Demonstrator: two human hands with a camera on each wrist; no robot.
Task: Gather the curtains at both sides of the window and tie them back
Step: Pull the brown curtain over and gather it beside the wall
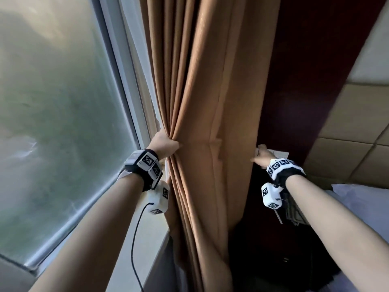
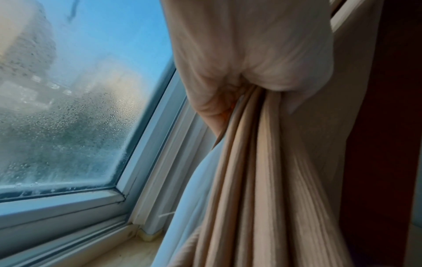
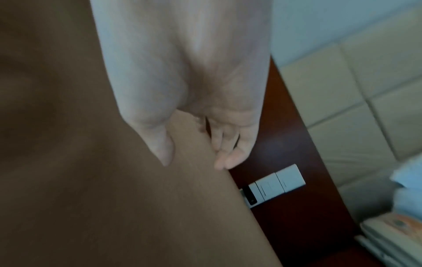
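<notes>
A tan curtain [image 1: 202, 91] hangs in long folds at the right side of the window. My left hand [image 1: 166, 144] grips the bunched folds at the curtain's window-side edge, fingers curled round the fabric. In the left wrist view the hand [image 2: 251, 63] squeezes the pleats [image 2: 262, 162] into a tight bundle. My right hand [image 1: 261, 157] reaches to the curtain's other edge with straight fingers. In the right wrist view its thumb [image 3: 164, 148] lies on the front of the cloth [image 3: 91, 180], and the fingers [image 3: 228, 155] pass just behind the edge. A horizontal crease crosses the curtain between the hands.
Fogged window glass [image 1: 52, 102] and its white frame fill the left, with the sill [image 1: 147, 239] below. A dark red-brown wall panel [image 1: 305, 81] stands behind the curtain and carries a white switch plate [image 3: 274, 184]. A padded headboard [image 1: 347, 133] and bedding [image 1: 357, 197] lie at the right.
</notes>
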